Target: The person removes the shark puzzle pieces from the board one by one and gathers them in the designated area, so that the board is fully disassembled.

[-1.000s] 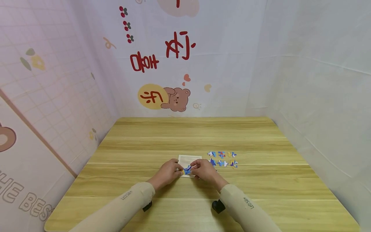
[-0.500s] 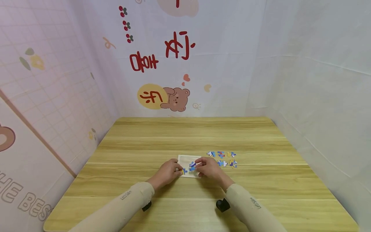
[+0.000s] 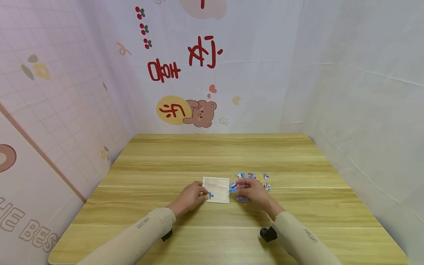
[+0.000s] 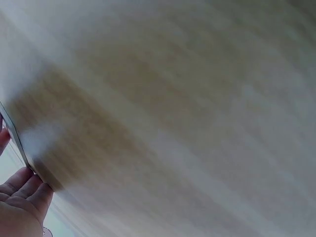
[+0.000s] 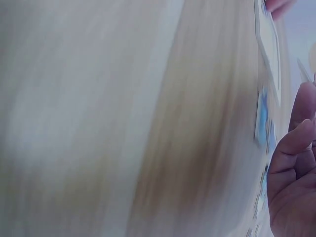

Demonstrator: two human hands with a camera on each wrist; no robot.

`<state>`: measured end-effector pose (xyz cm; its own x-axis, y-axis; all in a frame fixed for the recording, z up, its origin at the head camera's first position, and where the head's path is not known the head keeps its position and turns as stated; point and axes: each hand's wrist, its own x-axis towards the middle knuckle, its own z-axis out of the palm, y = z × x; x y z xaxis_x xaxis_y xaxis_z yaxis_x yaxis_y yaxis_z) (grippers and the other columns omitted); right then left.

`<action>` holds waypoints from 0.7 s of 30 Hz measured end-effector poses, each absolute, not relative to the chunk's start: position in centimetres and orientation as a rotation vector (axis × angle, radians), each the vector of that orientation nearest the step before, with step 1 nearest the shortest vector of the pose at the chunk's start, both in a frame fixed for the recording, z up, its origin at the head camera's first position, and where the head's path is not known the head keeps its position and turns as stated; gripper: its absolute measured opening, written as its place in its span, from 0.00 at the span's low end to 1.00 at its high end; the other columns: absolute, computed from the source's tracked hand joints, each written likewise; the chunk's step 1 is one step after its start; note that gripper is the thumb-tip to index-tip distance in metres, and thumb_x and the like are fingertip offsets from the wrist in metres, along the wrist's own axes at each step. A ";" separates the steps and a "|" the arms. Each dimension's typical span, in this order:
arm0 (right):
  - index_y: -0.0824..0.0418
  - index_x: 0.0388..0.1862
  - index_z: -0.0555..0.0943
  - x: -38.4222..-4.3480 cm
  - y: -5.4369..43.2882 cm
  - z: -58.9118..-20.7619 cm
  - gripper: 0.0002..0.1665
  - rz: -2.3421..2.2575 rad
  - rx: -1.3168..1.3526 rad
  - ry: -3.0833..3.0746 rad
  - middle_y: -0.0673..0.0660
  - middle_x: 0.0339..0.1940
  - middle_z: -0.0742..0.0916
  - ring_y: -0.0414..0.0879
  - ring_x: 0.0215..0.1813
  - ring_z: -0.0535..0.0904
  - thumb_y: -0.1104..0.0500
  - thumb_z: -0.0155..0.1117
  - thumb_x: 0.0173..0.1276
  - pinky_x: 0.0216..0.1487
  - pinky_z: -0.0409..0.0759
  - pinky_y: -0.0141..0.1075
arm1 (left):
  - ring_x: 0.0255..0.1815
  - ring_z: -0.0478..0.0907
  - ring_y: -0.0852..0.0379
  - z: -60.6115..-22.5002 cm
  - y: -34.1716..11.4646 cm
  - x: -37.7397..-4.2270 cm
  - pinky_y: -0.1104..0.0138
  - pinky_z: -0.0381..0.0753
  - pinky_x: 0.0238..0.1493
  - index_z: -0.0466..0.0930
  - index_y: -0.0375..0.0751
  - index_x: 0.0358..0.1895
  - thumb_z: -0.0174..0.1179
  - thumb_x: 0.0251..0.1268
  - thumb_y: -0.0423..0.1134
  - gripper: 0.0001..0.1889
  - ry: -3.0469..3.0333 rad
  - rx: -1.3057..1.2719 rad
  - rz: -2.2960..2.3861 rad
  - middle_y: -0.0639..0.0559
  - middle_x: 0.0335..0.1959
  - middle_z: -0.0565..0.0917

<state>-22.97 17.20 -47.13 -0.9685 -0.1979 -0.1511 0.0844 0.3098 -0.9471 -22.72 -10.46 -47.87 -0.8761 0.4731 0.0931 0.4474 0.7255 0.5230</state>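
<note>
A small puzzle tray (image 3: 216, 201) with a pale rim lies on the table. In its near left corner sits a yellow-and-blue puzzle piece (image 3: 211, 195), partly covered by my left fingertips. My left hand (image 3: 192, 197) grips the tray's left edge; its fingers (image 4: 30, 190) show at the tray's border in the left wrist view. Just right of the tray, my right hand (image 3: 252, 190) pinches a blue puzzle piece (image 3: 233, 187) between thumb and fingers. That piece shows edge-on as a thin sliver (image 5: 304, 71) in the right wrist view.
Several loose puzzle pieces (image 3: 252, 176) lie in rows to the right of the tray, some hidden by my right hand. A blue-and-purple piece (image 3: 241, 198) lies nearest me. The wooden table (image 3: 165, 154) meets a printed cloth backdrop (image 3: 258, 73).
My right hand has lifted the blue piece out of the tray and moved right with it, past the rim. The left hand has stayed at the tray's left edge.
</note>
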 end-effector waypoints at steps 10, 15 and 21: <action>0.70 0.55 0.78 -22.3 21.4 -47.5 0.18 -1.710 -0.097 2.344 0.57 0.39 0.86 0.48 0.31 0.81 0.66 0.65 0.68 0.28 0.77 0.37 | 0.59 0.75 0.36 -47.8 -10.6 -22.7 0.47 0.70 0.63 0.87 0.33 0.43 0.64 0.66 0.33 0.08 2.867 0.764 0.851 0.30 0.59 0.76; 0.72 0.55 0.77 -21.9 23.2 -48.0 0.19 -1.701 -0.079 2.351 0.57 0.38 0.87 0.47 0.32 0.81 0.67 0.65 0.67 0.33 0.80 0.37 | 0.58 0.76 0.36 -47.6 -10.6 -22.6 0.47 0.71 0.62 0.87 0.32 0.43 0.65 0.65 0.32 0.07 2.871 0.784 0.843 0.31 0.57 0.77; 0.72 0.55 0.77 -21.3 24.3 -48.3 0.19 -1.622 -0.016 2.381 0.54 0.34 0.86 0.46 0.30 0.80 0.67 0.66 0.67 0.31 0.78 0.37 | 0.58 0.76 0.36 -47.6 -10.6 -22.6 0.47 0.71 0.62 0.87 0.31 0.43 0.64 0.65 0.31 0.07 2.866 0.807 0.857 0.31 0.56 0.77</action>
<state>-21.33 24.29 -48.28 -0.9662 -0.1541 -0.2064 0.1357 0.3765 -0.9164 -22.55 -10.56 -47.60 -0.8633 0.4940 0.1037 0.4698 0.7113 0.5227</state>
